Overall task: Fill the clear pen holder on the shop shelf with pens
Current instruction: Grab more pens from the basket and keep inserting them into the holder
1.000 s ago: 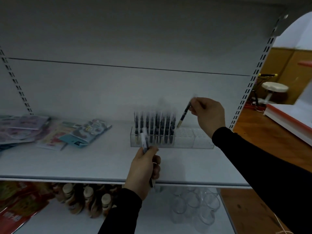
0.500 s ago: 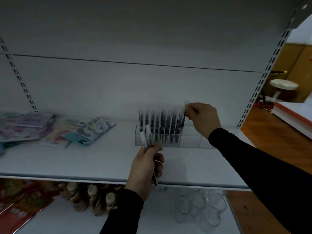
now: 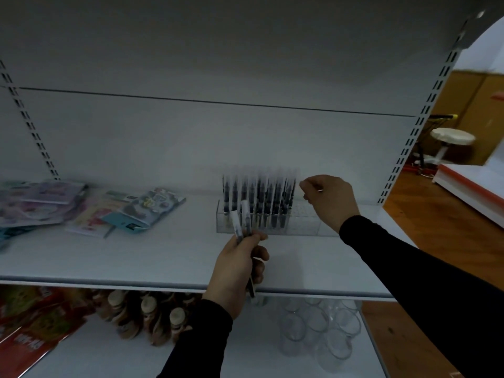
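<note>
The clear pen holder (image 3: 306,227) stands at the back of the white shelf (image 3: 136,257). Its left part is packed with several dark upright pens (image 3: 259,200); its right part shows bare slots. My right hand (image 3: 328,199) hovers just right of the last pen row, fingers curled together, with nothing visible between them. My left hand (image 3: 240,259) is at the shelf's front, below the holder, and grips a small bunch of spare pens (image 3: 241,222) whose white caps point up.
Stationery packets (image 3: 141,211) lie on the shelf to the left. On the lower shelf stand brown bottles (image 3: 148,313), clear glasses (image 3: 321,331) and red packets (image 3: 32,339). A slotted upright (image 3: 417,126) bounds the shelf on the right, with a stool (image 3: 450,137) beyond.
My right hand brought a dark pen down into the holder's right end and has drawn slightly away from it. My left hand has stayed put with its pens.
</note>
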